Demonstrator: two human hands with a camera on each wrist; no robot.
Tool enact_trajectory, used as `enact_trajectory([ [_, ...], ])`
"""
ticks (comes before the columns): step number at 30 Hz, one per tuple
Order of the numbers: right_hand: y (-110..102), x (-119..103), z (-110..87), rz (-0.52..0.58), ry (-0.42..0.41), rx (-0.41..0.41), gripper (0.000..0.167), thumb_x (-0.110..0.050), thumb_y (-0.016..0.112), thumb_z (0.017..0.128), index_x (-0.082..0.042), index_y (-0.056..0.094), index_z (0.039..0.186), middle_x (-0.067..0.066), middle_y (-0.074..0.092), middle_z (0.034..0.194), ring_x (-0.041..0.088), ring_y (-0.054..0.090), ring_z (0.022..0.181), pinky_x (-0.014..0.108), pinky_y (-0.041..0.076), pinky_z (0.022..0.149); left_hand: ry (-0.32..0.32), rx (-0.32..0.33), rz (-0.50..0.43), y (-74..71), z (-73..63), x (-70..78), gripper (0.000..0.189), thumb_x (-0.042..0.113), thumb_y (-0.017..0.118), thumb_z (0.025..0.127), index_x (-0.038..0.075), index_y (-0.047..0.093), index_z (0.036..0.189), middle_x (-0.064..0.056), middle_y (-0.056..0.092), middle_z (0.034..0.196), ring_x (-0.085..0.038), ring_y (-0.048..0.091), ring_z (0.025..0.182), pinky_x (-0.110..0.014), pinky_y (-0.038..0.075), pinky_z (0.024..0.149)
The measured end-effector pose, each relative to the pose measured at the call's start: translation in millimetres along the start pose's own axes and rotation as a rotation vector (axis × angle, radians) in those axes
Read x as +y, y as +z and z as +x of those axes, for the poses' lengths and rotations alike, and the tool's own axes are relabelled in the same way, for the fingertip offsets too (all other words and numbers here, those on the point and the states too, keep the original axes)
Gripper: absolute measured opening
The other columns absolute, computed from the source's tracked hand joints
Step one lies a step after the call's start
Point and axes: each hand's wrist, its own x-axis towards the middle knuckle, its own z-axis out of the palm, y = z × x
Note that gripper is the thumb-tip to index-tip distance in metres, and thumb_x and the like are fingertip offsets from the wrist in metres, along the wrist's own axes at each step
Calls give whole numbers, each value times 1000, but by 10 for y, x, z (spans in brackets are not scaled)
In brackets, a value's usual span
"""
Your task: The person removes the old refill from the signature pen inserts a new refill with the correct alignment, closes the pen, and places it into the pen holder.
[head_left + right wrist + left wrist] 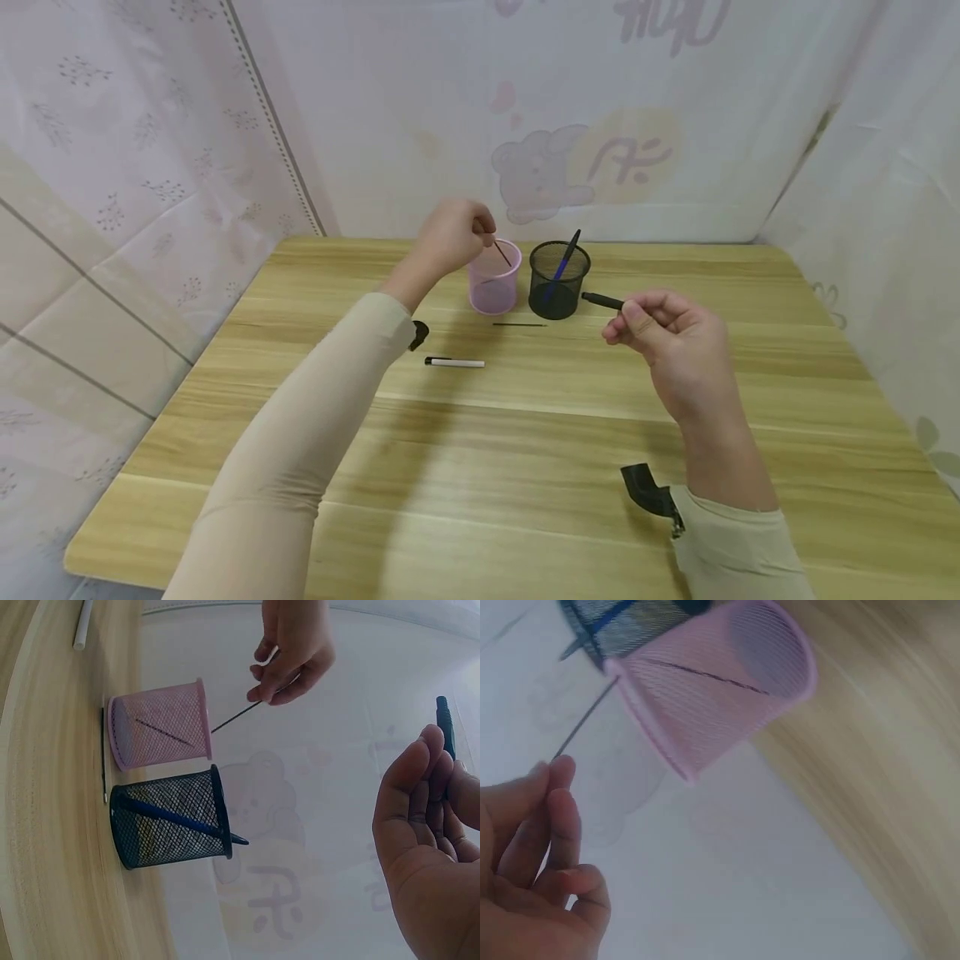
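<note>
My left hand pinches a thin dark pen refill between thumb and fingertips, above the pink mesh pen cup. The refill's far end reaches the cup's mouth. Another thin dark stick shows slanting through the pink mesh. Off to the right, my right hand holds a black pen barrel with a threaded-looking end, between thumb and fingers. Beside the pink cup stands a black mesh pen cup with a blue pen leaning in it.
On the wooden table, a thin dark refill lies just in front of the cups. Nearer to me is a white pen with a black cap. A printed curtain hangs behind the table's far edge.
</note>
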Motion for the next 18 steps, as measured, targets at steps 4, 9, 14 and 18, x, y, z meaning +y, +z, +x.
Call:
enact_trajectory([
  [4, -9, -2, 5, 0, -4, -4, 6, 1, 68, 101, 1, 72, 97, 5, 74, 83, 17, 75, 76, 27, 65, 83, -15, 45, -174, -59, -76, -7, 8, 7, 72, 97, 2, 75, 103, -14, 78, 102, -22, 73, 95, -32, 60, 85],
  [9, -21, -9, 13, 6, -4, -6, 6, 1, 67, 102, 1, 72, 97, 5, 75, 83, 16, 75, 76, 27, 65, 83, -47, 83, -441, -142, -231, -8, 5, 12, 75, 95, 7, 75, 98, -4, 75, 91, -19, 70, 90, -27, 55, 78],
  [14, -51, -9, 24, 4, -3, 2, 6, 0, 67, 101, 1, 71, 98, 5, 75, 83, 17, 75, 76, 27, 65, 83, 7, 89, -750, -90, -426, 10, 8, 12, 75, 99, 4, 75, 100, -3, 75, 89, -22, 67, 87, -27, 53, 75],
  [18, -45, -11, 30, 0, -4, -1, 5, 0, 68, 101, 2, 71, 98, 5, 75, 83, 17, 75, 76, 27, 65, 83, 31, 76, -1052, 42, -636, 64, 10, 5, 69, 102, 4, 73, 93, -1, 77, 89, -15, 70, 85, -26, 57, 78],
])
